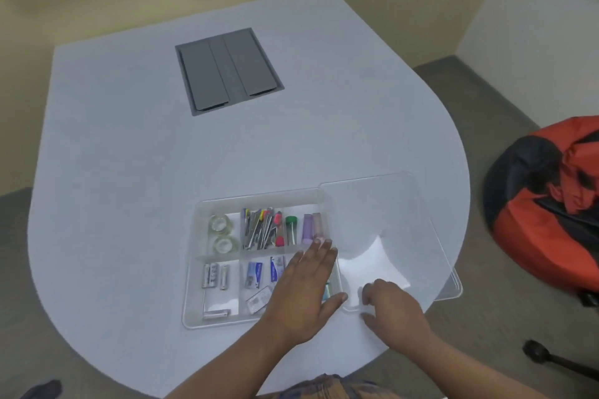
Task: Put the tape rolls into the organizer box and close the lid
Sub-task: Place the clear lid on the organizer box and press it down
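A clear plastic organizer box (194,269) sits near the table's front edge. Two clear tape rolls (222,234) lie in its back-left compartment, one behind the other. The clear lid (389,210) lies flat on the table to the right of the box, touching its right side. My left hand (304,288) rests flat, fingers spread, over the box's right compartments. My right hand (393,308) has its fingers curled at the lid's near-left corner; whether they grip the lid I cannot tell.
Other compartments hold pens and clips (262,228), small tubes (301,228), batteries (215,275) and cards (259,278). A grey cable hatch (228,70) is set in the white table (129,172). A red and black bag (551,204) sits on the right.
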`<state>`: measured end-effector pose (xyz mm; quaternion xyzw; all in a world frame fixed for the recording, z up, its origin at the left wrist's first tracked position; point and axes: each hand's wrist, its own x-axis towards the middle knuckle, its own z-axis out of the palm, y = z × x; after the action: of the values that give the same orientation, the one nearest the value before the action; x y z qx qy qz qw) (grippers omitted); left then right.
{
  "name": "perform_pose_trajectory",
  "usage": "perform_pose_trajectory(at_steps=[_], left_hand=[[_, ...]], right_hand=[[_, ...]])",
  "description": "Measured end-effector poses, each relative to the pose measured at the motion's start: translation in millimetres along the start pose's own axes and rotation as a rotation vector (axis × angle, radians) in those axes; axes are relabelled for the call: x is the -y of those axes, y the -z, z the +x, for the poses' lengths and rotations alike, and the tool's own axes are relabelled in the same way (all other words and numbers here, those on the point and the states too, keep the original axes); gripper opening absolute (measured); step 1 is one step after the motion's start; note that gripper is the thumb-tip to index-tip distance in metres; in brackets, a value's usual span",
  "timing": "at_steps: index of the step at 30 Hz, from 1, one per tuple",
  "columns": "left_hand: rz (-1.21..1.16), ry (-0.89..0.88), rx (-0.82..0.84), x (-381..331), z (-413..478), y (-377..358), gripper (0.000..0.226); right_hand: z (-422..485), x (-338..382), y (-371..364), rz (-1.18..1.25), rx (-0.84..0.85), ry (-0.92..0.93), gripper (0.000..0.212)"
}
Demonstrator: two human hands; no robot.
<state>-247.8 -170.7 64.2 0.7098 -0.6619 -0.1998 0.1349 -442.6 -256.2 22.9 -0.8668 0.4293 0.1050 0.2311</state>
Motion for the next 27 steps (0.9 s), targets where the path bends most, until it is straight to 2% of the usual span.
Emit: perform_pose_trajectory(at_steps=[4, 7, 11, 14, 20, 22, 25, 27], left_hand=[[0.019, 0.002, 0.004, -9, 6, -1, 0.071], [0.006, 0.021, -0.014, -11, 9, 3, 0.071], [-0.022, 0.016, -0.019, -11, 13, 12, 0.069], [-0.038, -0.001, -0.013, -9, 21, 21, 0.069], [-0.115, -0.041, -0.095, 0, 41, 46, 0.068], [-0.183, -0.031, -0.139, 5, 45, 55, 0.068], [-0.27, 0.038, -0.222, 16, 46, 68, 0.068], [-0.377, 0.108, -0.255, 25, 42, 76, 0.07]], right_hand=[[2, 1, 2, -0.116, -0.039, 0.076, 0.018], [7, -4, 10, -0.076, -0.199, 0.118, 0.005], [21, -10, 34, -0.097, -0.416, 0.24, 0.021], [33, -5, 58, -0.146, -0.547, 0.245, 0.03], [44, 7, 105, 0.058, -0.847, 0.27, 0.034], [45, 16, 121, 0.109, -0.928, 0.295, 0.03], [44, 34, 145, 0.179, -1.039, 0.38, 0.021], [41, 46, 162, 0.206, -1.106, 0.444, 0.026]])
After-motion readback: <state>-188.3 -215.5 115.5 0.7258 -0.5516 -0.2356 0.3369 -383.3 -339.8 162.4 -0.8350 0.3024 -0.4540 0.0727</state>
